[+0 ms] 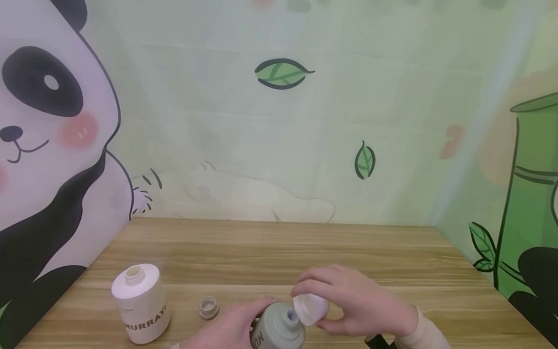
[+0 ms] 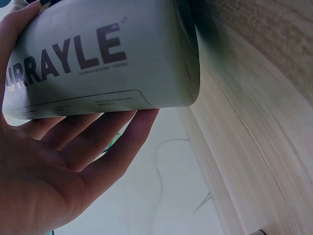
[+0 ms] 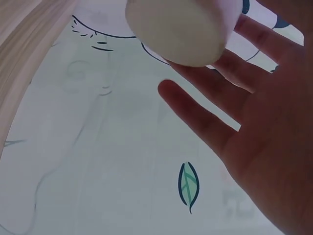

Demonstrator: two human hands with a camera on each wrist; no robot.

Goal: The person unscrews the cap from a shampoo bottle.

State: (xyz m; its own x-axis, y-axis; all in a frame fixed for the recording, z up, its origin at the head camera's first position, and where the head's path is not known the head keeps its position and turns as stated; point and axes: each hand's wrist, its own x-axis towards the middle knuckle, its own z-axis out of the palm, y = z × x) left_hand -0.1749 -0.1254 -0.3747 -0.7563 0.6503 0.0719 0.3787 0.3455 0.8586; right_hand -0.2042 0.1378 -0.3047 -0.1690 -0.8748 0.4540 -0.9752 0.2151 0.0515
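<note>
My left hand (image 1: 228, 325) grips a grey-green bottle (image 1: 274, 332) with dark lettering, its open mouth tilted toward the right. In the left wrist view the fingers curl under the bottle (image 2: 151, 54), which is held above the table. Between thumb and fingers, my right hand (image 1: 359, 300) holds a small white cup (image 1: 315, 309) on its side, its opening beside the bottle's mouth. I cannot tell whether they touch. The cup's rounded base (image 3: 178, 32) shows in the right wrist view. Whether liquid is flowing cannot be seen.
An uncapped white bottle (image 1: 144, 317) stands upright at the left of the wooden table (image 1: 270, 252). Beside it lies a small greyish screw cap (image 1: 209, 308). Behind the table hangs a pale green backdrop (image 1: 209, 97) with a panda and leaves.
</note>
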